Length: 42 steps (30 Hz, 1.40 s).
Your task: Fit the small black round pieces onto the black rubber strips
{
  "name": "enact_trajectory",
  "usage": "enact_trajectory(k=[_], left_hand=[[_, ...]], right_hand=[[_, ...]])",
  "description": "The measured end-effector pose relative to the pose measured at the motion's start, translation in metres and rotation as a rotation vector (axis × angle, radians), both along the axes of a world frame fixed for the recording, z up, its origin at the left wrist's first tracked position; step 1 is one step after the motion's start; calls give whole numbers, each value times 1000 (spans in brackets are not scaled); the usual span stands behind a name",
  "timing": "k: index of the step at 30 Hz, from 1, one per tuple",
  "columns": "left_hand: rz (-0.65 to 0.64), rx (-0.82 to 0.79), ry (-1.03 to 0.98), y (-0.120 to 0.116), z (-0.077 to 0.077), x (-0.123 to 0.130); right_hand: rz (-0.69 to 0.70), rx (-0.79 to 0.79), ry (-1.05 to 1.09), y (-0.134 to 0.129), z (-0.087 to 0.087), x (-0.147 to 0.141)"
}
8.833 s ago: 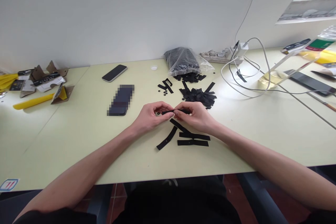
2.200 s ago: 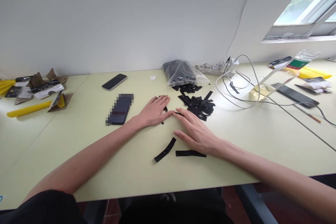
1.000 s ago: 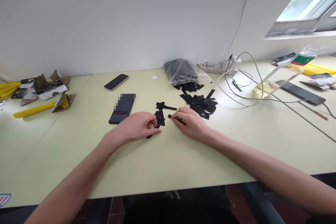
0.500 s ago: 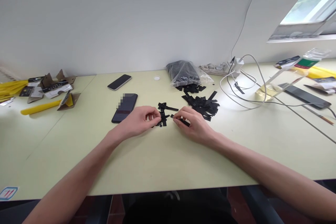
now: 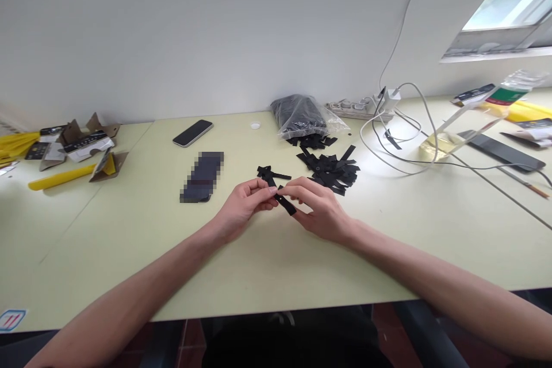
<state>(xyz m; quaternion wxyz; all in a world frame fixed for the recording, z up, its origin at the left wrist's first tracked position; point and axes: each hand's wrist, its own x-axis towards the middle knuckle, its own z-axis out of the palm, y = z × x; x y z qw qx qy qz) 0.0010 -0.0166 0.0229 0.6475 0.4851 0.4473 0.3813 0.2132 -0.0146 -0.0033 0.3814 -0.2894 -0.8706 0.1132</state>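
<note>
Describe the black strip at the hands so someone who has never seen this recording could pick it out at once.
On the pale table, the left hand and right hand come together near mid-view. The black strip slants between them, gripped by the left. Unlike the heaped strips beyond, it is in hand, with a small pale dot showing.

The strip [image 5: 285, 203] is black, the table [image 5: 267, 267] pale yellow-green.

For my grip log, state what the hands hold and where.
A black strip, by its left end in the left hand; unclear whether the right hand grips too.
</note>
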Motion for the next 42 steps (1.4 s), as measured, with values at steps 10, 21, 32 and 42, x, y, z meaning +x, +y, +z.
enact_trajectory(k=[10,21,32,42], left_hand=[[-12,271,187,-1,2,-3],[-74,377,307,-2,-2,-5],[-92,450,485,-1,2,-7],[-124,524,571,3,5,-16]], right_hand=[[-55,-452,236,-4,12,-4],[143,-1114,570,6,7,-7],[144,-1155,579,10,8,-2],[147,-1091,404,9,6,-2]])
